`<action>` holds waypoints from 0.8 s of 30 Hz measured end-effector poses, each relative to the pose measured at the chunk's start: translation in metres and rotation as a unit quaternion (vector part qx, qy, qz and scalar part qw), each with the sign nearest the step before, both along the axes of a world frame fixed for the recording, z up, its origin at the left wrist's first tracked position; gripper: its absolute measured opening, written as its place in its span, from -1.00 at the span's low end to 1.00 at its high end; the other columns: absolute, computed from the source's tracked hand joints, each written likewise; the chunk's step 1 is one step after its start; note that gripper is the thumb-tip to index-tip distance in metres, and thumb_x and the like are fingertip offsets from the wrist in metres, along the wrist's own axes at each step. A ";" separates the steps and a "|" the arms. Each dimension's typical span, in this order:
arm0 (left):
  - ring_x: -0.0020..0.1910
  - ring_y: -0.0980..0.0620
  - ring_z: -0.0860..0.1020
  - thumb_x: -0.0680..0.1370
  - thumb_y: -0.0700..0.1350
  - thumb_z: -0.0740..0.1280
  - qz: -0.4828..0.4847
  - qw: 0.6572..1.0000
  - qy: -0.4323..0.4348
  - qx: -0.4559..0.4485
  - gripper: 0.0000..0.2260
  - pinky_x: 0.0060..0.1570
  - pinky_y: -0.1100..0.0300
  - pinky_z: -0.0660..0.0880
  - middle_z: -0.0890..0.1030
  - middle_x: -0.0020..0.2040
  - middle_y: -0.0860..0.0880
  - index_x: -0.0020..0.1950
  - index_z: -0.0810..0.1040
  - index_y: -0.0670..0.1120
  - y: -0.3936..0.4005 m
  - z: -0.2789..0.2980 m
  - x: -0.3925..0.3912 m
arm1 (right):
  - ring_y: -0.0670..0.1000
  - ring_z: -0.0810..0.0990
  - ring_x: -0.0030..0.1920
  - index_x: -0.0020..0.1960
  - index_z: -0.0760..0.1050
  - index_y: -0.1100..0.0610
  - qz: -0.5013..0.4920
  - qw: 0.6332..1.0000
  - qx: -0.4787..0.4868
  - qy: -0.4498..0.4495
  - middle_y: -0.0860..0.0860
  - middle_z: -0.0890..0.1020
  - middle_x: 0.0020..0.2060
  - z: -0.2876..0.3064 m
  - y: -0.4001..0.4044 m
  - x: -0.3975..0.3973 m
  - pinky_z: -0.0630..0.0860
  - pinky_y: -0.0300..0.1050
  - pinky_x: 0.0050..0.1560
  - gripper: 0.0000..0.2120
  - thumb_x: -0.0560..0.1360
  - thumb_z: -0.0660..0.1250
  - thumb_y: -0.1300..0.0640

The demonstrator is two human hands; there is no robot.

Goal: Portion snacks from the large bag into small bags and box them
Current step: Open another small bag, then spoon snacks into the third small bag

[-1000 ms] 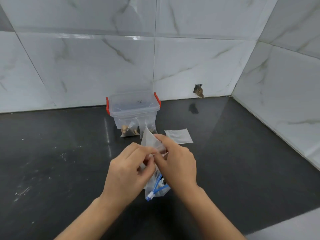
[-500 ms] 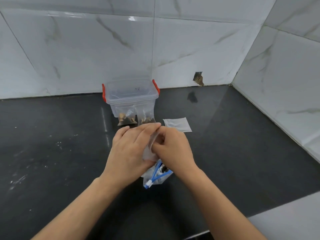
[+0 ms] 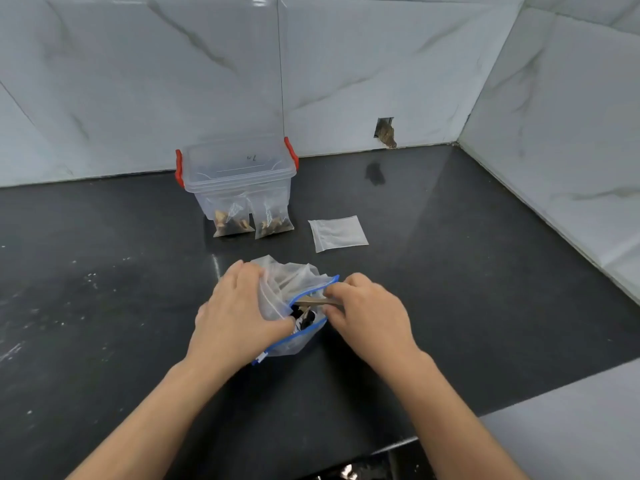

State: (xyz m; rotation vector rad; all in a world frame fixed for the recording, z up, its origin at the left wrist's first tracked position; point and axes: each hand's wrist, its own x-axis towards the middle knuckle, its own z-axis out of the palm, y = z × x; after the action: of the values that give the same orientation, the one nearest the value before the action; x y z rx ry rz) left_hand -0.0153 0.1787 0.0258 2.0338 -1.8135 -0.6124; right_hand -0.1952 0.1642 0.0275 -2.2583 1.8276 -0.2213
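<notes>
The large clear bag [image 3: 294, 344] with a blue zip rim stands open on the black counter [image 3: 104, 306], dark snacks showing in its mouth. My left hand [image 3: 239, 313] grips a crumpled clear small bag [image 3: 284, 277] at the large bag's far rim, thumb at the opening. My right hand [image 3: 370, 317] pinches a flat tan snack piece [image 3: 317, 301] at the mouth. A clear box [image 3: 239, 168] with red latches stands behind, and two filled small bags [image 3: 230, 220] [image 3: 273, 220] lean against its front.
One empty small bag [image 3: 337, 233] lies flat to the right of the box. Tiled walls close off the back and right, with a small hole [image 3: 385, 131] in the back wall. The counter's front edge [image 3: 398, 445] runs near my forearms.
Both hands have dropped from holding the small bag up between them to the large bag's mouth. My right hand now pinches a tan snack piece, and the view has tilted down.
</notes>
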 end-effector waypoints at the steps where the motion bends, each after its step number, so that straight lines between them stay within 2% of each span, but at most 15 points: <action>1: 0.07 0.02 0.48 0.30 0.12 0.42 0.020 0.999 0.042 0.019 -0.52 0.02 -0.01 0.48 0.46 0.11 0.07 0.11 0.27 0.08 -0.001 0.000 0.002 | 0.06 0.54 0.00 0.20 0.49 -0.08 -0.001 1.000 -0.004 -0.008 -0.03 0.49 0.02 -0.004 0.002 0.003 0.40 -0.12 -0.16 -0.74 0.57 0.16 -0.06; 2: -0.05 0.02 0.51 0.35 0.03 0.40 0.034 0.996 0.076 0.032 -0.58 -0.06 0.02 0.49 0.50 -0.01 0.06 0.10 0.27 0.06 -0.003 -0.001 0.006 | 0.05 0.54 -0.04 0.20 0.48 -0.06 -0.004 1.000 -0.008 -0.012 -0.03 0.50 -0.02 -0.007 0.003 0.006 0.38 -0.12 -0.20 -0.75 0.59 0.14 -0.03; 4: -0.15 0.01 0.51 0.41 -0.08 0.37 0.054 0.991 0.119 0.029 -0.65 -0.13 0.06 0.47 0.51 -0.14 0.07 0.11 0.30 0.03 -0.006 -0.003 0.014 | 0.03 0.52 -0.08 0.15 0.51 -0.03 0.001 1.000 -0.021 -0.007 -0.05 0.50 -0.09 -0.008 0.004 0.012 0.36 -0.14 -0.22 -0.76 0.60 0.11 0.01; 8: -0.15 0.06 0.49 0.40 -0.19 0.37 0.105 0.962 0.251 0.012 -0.71 -0.21 0.14 0.43 0.52 -0.08 0.02 0.07 0.43 0.01 -0.007 -0.003 0.026 | 0.01 0.51 -0.05 0.14 0.56 -0.03 0.020 0.998 -0.046 -0.037 -0.04 0.51 -0.12 0.010 0.010 0.017 0.38 -0.16 -0.13 -0.76 0.59 0.15 0.03; 9: -0.17 0.03 0.50 0.34 -0.20 0.37 0.119 0.938 0.324 0.028 -0.70 -0.24 0.13 0.44 0.54 -0.08 -0.02 0.04 0.46 0.00 -0.008 -0.001 0.028 | 0.01 0.51 -0.06 0.13 0.57 -0.02 0.024 0.997 -0.058 -0.047 -0.04 0.51 -0.13 0.018 0.013 0.017 0.40 -0.15 -0.11 -0.76 0.59 0.17 0.03; 11: -0.23 -0.03 0.55 0.23 -0.24 0.29 0.138 0.861 0.481 0.088 -0.67 -0.33 0.15 0.48 0.56 -0.14 -0.09 -0.02 0.51 -0.08 -0.010 0.005 0.033 | 0.01 0.53 -0.10 0.10 0.60 -0.01 0.027 0.993 -0.089 -0.065 -0.05 0.53 -0.16 0.032 0.018 0.020 0.44 -0.14 -0.11 -0.77 0.57 0.19 0.04; 12: -0.25 -0.06 0.56 0.23 -0.28 0.26 0.147 0.828 0.529 0.115 -0.69 -0.36 0.14 0.50 0.56 -0.17 -0.12 -0.04 0.52 -0.12 -0.011 0.006 0.033 | 0.00 0.54 -0.12 0.09 0.61 -0.01 0.025 0.992 -0.098 -0.070 -0.05 0.54 -0.16 0.038 0.019 0.023 0.45 -0.14 -0.12 -0.78 0.56 0.20 0.04; 13: -0.22 -0.09 0.57 0.26 -0.30 0.24 0.146 0.816 0.545 0.127 -0.72 -0.34 0.12 0.51 0.56 -0.17 -0.14 -0.06 0.53 -0.16 -0.010 0.006 0.033 | -0.01 0.54 -0.11 0.08 0.61 -0.03 0.025 0.993 -0.097 -0.066 -0.06 0.54 -0.15 0.042 0.019 0.027 0.44 -0.15 -0.12 -0.78 0.56 0.20 0.05; 14: -0.18 -0.12 0.56 0.26 -0.30 0.24 0.145 0.824 0.534 0.123 -0.73 -0.27 0.09 0.52 0.56 -0.14 -0.16 -0.07 0.52 -0.19 -0.008 0.002 0.032 | -0.01 0.54 -0.09 0.09 0.60 -0.04 0.028 0.994 -0.087 -0.055 -0.07 0.54 -0.12 0.044 0.018 0.031 0.41 -0.16 -0.13 -0.77 0.56 0.19 0.05; 15: -0.13 -0.13 0.56 0.25 -0.28 0.26 0.140 0.849 0.500 0.102 -0.75 -0.20 0.07 0.51 0.57 -0.10 -0.15 -0.08 0.51 -0.19 -0.007 -0.001 0.029 | -0.02 0.53 -0.05 0.10 0.59 -0.05 0.029 0.996 -0.067 -0.044 -0.07 0.53 -0.09 0.045 0.016 0.035 0.37 -0.17 -0.14 -0.76 0.57 0.17 0.06; 17: -0.03 -0.06 0.56 0.28 -0.20 0.34 0.123 0.914 0.385 0.033 -0.75 -0.06 0.03 0.53 0.57 0.00 -0.06 -0.06 0.52 -0.03 -0.003 -0.007 0.024 | -0.03 0.53 0.00 0.10 0.59 -0.06 0.014 0.999 -0.016 -0.046 -0.06 0.54 -0.05 0.046 0.011 0.041 0.35 -0.18 -0.13 -0.76 0.55 0.19 0.10; 19: 0.08 0.01 0.51 0.34 -0.13 0.39 0.090 0.968 0.233 -0.028 -0.72 0.10 -0.04 0.48 0.50 0.08 0.05 -0.02 0.50 0.16 -0.004 -0.008 0.027 | -0.05 0.57 0.01 0.04 0.63 -0.05 -0.015 0.995 0.038 -0.086 -0.07 0.62 -0.05 0.046 0.000 0.043 0.46 -0.20 -0.04 -0.73 0.45 0.27 0.20; 21: 0.17 0.05 0.44 0.38 -0.07 0.41 0.058 0.989 0.128 -0.054 -0.66 0.20 -0.06 0.42 0.42 0.11 0.12 0.12 0.53 0.16 -0.005 -0.009 0.034 | -0.05 0.60 0.00 -0.01 0.65 -0.04 -0.039 0.993 0.063 -0.096 -0.06 0.65 -0.07 0.045 -0.007 0.045 0.50 -0.21 -0.03 -0.71 0.39 0.31 0.26; 24: 0.24 0.05 0.39 0.40 0.00 0.40 0.032 0.996 0.073 -0.036 -0.57 0.24 -0.05 0.39 0.35 0.17 0.14 0.27 0.51 0.07 -0.007 -0.009 0.040 | -0.03 0.55 -0.01 0.01 0.64 -0.05 -0.032 0.998 0.000 -0.053 -0.06 0.58 -0.01 0.045 -0.008 0.052 0.36 -0.25 -0.13 -0.70 0.42 0.28 0.27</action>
State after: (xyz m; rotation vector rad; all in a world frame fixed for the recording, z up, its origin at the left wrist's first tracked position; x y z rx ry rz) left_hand 0.0248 0.1719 0.0164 1.9401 -1.6562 -0.6491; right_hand -0.1427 0.1560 0.0728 -2.1460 1.8473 -0.3463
